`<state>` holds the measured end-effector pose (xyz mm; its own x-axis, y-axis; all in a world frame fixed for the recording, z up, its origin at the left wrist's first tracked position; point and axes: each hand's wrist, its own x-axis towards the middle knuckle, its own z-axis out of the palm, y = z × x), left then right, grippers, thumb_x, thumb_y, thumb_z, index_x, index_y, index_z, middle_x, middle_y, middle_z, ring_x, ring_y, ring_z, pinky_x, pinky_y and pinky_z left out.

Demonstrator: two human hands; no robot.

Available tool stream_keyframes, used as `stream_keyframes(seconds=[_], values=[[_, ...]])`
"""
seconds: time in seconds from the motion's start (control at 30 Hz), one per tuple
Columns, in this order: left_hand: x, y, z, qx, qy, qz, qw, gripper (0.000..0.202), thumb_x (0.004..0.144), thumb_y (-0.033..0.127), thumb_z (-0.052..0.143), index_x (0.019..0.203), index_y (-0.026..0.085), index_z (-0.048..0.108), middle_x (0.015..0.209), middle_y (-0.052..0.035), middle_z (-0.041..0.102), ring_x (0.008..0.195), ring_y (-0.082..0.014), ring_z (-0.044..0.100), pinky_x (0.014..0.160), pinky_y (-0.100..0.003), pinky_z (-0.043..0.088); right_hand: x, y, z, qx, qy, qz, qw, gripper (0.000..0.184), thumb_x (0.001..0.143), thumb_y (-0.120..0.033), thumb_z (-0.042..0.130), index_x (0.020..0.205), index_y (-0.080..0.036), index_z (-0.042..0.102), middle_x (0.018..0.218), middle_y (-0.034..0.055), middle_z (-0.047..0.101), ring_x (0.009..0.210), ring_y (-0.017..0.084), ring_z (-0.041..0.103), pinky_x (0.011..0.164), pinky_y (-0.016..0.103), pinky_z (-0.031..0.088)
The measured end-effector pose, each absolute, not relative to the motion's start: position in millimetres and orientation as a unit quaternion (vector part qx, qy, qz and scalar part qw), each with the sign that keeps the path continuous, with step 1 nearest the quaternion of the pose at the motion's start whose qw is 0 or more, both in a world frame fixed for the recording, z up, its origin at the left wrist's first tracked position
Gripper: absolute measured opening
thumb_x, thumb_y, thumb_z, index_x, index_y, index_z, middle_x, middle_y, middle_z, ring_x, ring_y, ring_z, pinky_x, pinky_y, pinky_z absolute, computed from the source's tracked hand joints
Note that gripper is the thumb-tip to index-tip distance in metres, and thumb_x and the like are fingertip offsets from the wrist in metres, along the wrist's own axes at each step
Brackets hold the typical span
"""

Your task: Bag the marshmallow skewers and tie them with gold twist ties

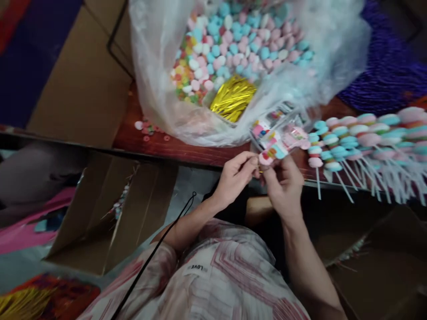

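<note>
My left hand (235,175) and my right hand (283,184) meet at the table's near edge, both pinched on the lower end of a candy skewer in a clear printed wrapper (278,142). The wrapped skewer slants up to the right from my fingers. A bundle of gold twist ties (232,98) lies just beyond it, against a big clear plastic bag (160,66) full of pink, blue and white marshmallow candies (243,40). To the right lies a row of candy skewers (363,133) with their white sticks pointing toward me.
The red-brown table (133,133) has a few loose candies (150,130) at its left end. An open cardboard box (110,213) stands on the floor at my left, another box (380,266) at my right. Purple tinsel (390,66) lies at the back right.
</note>
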<state>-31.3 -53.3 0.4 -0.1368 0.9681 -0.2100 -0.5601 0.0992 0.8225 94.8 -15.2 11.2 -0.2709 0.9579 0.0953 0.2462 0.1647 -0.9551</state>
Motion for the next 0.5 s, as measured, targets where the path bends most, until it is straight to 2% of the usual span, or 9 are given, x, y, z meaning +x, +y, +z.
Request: stream_keyframes(seconds=[0.13, 0.23, 0.3, 0.4, 0.5], values=[[-21.6, -56.3, -2.7, 0.257, 0.456, 0.606, 0.599, 0.029, 0.074, 0.04, 0.083, 0.091, 0.018, 0.075, 0.066, 0.0015, 0.057, 0.048, -0.0043, 0.036, 0.042, -0.019, 0.025, 107.3, -20.6, 11.0, -0.469, -0.628, 0.489, 0.383, 0.015, 0.089, -0.033, 0.064, 0.084, -0.021, 0.058, 0.073, -0.0029, 0.056, 0.064, 0.011, 0.05, 0.059, 0.024, 0.043], [-12.1, -52.3, 0.3, 0.179, 0.421, 0.594, 0.662, 0.034, 0.068, 0.042, 0.086, 0.08, 0.015, 0.07, 0.058, 0.0045, 0.051, 0.043, -0.001, 0.029, 0.04, -0.017, 0.02, 119.9, -25.4, 9.7, -0.472, -0.613, 0.512, 0.375, 0.019, 0.093, -0.036, 0.059, 0.082, -0.021, 0.059, 0.066, -0.0037, 0.055, 0.055, 0.01, 0.047, 0.053, 0.024, 0.041], [-5.3, -48.6, 3.2, 0.127, 0.402, 0.582, 0.695, 0.038, 0.065, 0.042, 0.088, 0.073, 0.014, 0.064, 0.058, 0.0057, 0.05, 0.042, 0.0007, 0.026, 0.039, -0.015, 0.018, 127.9, -29.2, 6.3, -0.483, -0.648, 0.425, 0.408, 0.016, 0.096, -0.033, 0.055, 0.089, -0.021, 0.063, 0.073, -0.0002, 0.063, 0.06, 0.013, 0.055, 0.057, 0.027, 0.045], [4.6, -46.1, 5.5, 0.094, 0.4, 0.573, 0.71, 0.042, 0.062, 0.04, 0.09, 0.073, 0.014, 0.06, 0.056, 0.0074, 0.047, 0.041, 0.0014, 0.026, 0.039, -0.013, 0.018, 139.1, -33.7, -0.8, -0.447, -0.75, 0.222, 0.433, 0.018, 0.096, -0.021, 0.055, 0.105, -0.024, 0.07, 0.099, 0.0077, 0.073, 0.087, 0.019, 0.068, 0.075, 0.034, 0.051], [14.1, -48.8, 5.5, 0.094, 0.407, 0.566, 0.71, 0.042, 0.063, 0.041, 0.09, 0.074, 0.014, 0.06, 0.054, 0.0091, 0.043, 0.041, 0.0014, 0.026, 0.039, -0.012, 0.019, 148.1, -35.6, -5.8, -0.409, -0.812, 0.099, 0.404, 0.021, 0.093, -0.016, 0.059, 0.103, -0.025, 0.074, 0.101, 0.0084, 0.076, 0.088, 0.02, 0.069, 0.076, 0.035, 0.049]])
